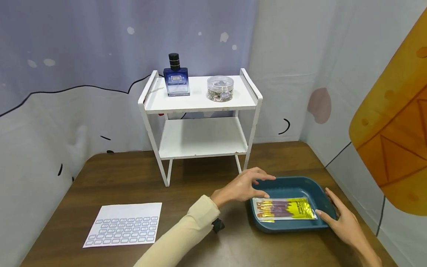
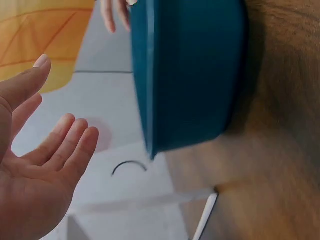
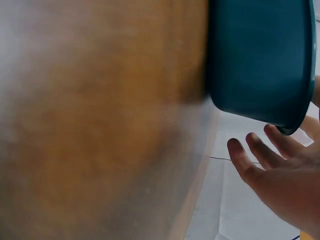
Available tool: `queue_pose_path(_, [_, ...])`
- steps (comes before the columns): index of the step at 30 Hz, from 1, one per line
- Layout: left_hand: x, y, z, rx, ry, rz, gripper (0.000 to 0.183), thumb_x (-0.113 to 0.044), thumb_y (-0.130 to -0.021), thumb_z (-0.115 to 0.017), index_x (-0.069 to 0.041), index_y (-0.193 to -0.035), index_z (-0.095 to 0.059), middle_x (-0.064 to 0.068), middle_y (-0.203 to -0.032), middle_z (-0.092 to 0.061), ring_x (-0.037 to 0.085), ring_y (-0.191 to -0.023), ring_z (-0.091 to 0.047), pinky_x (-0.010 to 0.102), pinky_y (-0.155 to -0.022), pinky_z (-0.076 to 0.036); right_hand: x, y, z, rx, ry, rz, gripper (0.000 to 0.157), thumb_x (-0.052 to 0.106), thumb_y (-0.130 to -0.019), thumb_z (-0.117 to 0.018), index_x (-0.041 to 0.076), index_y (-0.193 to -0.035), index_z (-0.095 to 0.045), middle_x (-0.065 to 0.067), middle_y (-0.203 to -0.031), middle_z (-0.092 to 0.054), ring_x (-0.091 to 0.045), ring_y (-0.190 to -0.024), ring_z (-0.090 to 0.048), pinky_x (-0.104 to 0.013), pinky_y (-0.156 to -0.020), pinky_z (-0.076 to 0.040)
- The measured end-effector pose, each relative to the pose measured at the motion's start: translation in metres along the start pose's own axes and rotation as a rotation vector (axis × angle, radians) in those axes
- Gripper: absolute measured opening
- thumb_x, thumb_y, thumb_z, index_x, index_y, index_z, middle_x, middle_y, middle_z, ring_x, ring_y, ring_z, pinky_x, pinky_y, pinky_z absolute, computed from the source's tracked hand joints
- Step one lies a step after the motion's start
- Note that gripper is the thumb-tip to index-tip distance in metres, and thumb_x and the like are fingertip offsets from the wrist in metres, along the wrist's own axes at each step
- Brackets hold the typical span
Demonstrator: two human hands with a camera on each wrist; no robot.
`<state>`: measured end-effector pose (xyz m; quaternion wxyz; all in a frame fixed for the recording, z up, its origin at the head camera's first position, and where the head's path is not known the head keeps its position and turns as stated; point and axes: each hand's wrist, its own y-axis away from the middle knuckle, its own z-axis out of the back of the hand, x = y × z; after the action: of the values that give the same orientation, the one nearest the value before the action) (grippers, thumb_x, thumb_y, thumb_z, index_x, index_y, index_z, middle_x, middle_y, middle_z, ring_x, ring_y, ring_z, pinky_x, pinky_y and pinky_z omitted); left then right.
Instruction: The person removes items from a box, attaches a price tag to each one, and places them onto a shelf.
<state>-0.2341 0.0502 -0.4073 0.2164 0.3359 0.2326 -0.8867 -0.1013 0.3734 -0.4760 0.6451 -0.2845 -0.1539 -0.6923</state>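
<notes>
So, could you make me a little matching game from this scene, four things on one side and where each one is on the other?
Things
1. blue bottle
2. round clear jar
3. packet of brushes
4. printed paper sheet

Places, as the head view shows them
A. top shelf, nearer its right end
B. flat on the table, toward the left
C. top shelf, nearer its left end
D. inside the teal tray

Pairs: 1-C, 2-A, 3-D, 4-B
</notes>
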Motion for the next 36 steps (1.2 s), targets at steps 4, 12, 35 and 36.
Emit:
queue_pose_path(4, [0.006,-0.015,-0.017,0.061,-0.082,-0.004,0.055,-0.019,-0.084,-0.081,-0.017,-0.136,-0.064,0.004,-0.126,-0.064,0.017,-0.112,-0.059,0.016,-0.087,-0.052,-0.002,0.002,-0.002,0.01,0.011,-0.011,0.09,0.03,-0.093,-0.071,0.014,-0.161,-0.014,-0.038,-0.153,-0.031,-0.069,-0.124,-0.038,-0.076,-0.087,-0.04])
queue_pose_path(12, [0.021,-0.036,-0.043,0.253,-0.201,0.109,0.058,-0.025,-0.085,-0.081,-0.02,-0.139,-0.061,0.0,-0.135,-0.066,0.016,-0.116,-0.063,0.017,-0.087,-0.05,0.001,0.001,0.002,0.175,0.013,-0.12,0.087,0.043,-0.1,-0.058,0.012,-0.161,-0.005,-0.04,-0.155,-0.022,-0.071,-0.128,-0.028,-0.079,-0.089,-0.036])
queue_pose_path(35, [0.017,-0.06,-0.081,0.397,-0.474,0.341,0.064,-0.027,-0.08,-0.085,-0.041,-0.137,-0.059,-0.007,-0.143,-0.055,0.007,-0.1,-0.057,0.02,-0.065,-0.049,-0.003,0.005,0.002,0.115,0.009,-0.099,0.081,0.04,-0.1,-0.059,0.01,-0.161,-0.014,-0.042,-0.15,-0.031,-0.069,-0.126,-0.036,-0.077,-0.087,-0.041])
queue_pose_path(36, [0.017,-0.06,-0.081,0.401,-0.461,0.35,0.064,-0.026,-0.081,-0.085,-0.041,-0.138,-0.058,-0.007,-0.143,-0.055,0.008,-0.094,-0.057,0.02,-0.061,-0.048,-0.003,0.005,0.002,0.112,0.008,-0.1,0.081,0.04,-0.1,-0.059,0.01,-0.161,-0.014,-0.042,-0.15,-0.031,-0.069,-0.126,-0.036,-0.077,-0.087,-0.041])
